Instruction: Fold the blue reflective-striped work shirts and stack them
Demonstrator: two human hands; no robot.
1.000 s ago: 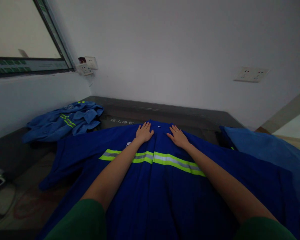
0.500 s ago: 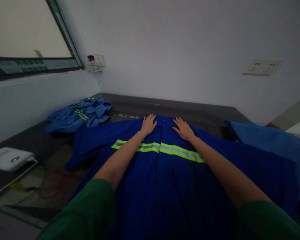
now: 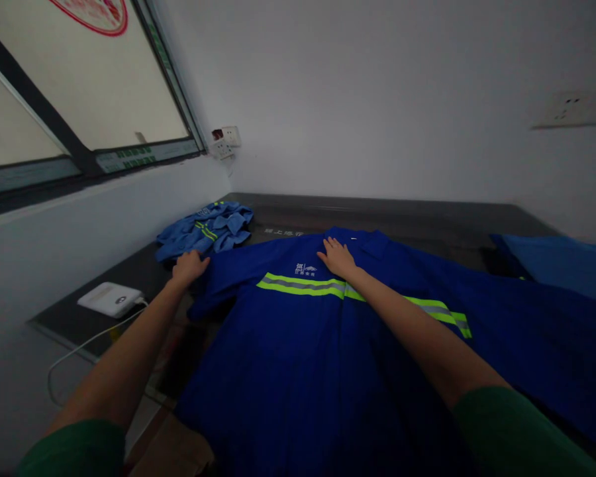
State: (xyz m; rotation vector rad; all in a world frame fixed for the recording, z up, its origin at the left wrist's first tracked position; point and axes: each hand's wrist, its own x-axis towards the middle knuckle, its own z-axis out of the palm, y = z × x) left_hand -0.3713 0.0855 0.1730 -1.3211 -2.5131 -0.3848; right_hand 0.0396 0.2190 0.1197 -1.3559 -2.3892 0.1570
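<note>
A dark blue jacket [image 3: 293, 338] with yellow-green and silver reflective bands lies spread front up on a dark table. My right hand [image 3: 338, 258] rests flat on its chest beside the collar, fingers spread and holding nothing. At the end of the left sleeve is my left hand [image 3: 189, 268], fingers slightly bent and thumb apart, the thumb tip by the sleeve edge; no cloth shows in its grasp. A white logo [image 3: 305, 269] shows on the chest, left of my right hand.
A crumpled lighter blue garment [image 3: 206, 228] lies at the back left. Nearer on that side is a white device [image 3: 110, 299] with a cable. Blue cloth [image 3: 561, 262] lies at the right. A wall [image 3: 377, 99] stands behind the table [image 3: 402, 209], a window at the left.
My left hand has left the collar area and moved left to the sleeve end. My right hand still lies near the collar, on the chest. The view has turned left; the logo is now uncovered.
</note>
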